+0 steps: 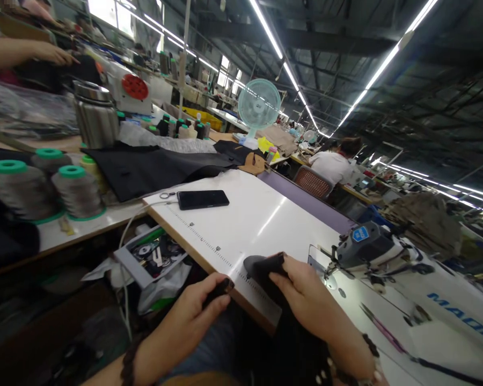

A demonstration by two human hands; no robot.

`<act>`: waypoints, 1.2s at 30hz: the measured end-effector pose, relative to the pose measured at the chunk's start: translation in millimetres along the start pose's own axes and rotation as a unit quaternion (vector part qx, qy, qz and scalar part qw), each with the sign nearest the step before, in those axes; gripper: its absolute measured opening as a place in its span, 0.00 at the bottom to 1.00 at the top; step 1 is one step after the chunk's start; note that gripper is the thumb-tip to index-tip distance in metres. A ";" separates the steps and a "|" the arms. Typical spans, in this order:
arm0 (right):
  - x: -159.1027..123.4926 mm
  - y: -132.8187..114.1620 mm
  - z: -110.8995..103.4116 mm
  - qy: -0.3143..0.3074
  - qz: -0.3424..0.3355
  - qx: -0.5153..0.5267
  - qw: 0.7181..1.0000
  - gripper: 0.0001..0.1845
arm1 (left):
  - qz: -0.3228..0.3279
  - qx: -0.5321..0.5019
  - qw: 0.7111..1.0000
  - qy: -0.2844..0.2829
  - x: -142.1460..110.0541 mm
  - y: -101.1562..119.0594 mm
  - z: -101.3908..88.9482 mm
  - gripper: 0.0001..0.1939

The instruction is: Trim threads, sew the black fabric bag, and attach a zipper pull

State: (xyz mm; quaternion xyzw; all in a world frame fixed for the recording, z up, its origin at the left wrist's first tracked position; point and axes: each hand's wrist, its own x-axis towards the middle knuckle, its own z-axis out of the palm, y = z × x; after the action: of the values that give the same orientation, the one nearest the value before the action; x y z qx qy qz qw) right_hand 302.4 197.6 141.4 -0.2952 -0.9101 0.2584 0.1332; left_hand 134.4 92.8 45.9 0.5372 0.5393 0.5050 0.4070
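My left hand (195, 313) is closed in a pinch on a small strip of black fabric (219, 288) just off the near edge of the white sewing table (261, 214). My right hand (308, 297) presses on and grips a larger piece of black fabric (263, 266) that lies over the table edge and hangs down toward my lap. Both wrists wear dark bead bracelets. The sewing machine (386, 257) stands right of my right hand.
A black phone (202, 199) lies on the table. Grey thread cones (76, 190), a steel flask (95, 115), black cloth (153, 166) and a teal fan (258, 104) stand to the left and behind. Another person's hand (50, 53) reaches in at top left; a seated person (334, 163) works farther back.
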 end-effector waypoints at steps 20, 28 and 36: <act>27.0 12.0 27.0 -0.169 0.017 0.084 0.982 0.06 | -0.065 0.049 0.995 -0.056 -1.8 9.0 -10.8 0.09; 31.1 16.5 43.8 -0.237 0.039 0.014 0.971 0.08 | -0.103 0.100 0.986 -0.090 -13.5 -17.0 -12.4 0.13; 25.9 7.7 55.7 -0.212 0.022 -0.052 0.976 0.09 | -0.098 0.116 0.985 -0.087 -15.3 -20.7 -10.0 0.16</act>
State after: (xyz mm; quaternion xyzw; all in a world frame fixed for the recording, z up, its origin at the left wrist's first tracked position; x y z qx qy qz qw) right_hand 263.5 196.8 93.2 -0.2598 -0.9231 0.2707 -0.0843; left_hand 122.5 78.5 25.5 0.5668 0.6070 0.3479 0.4350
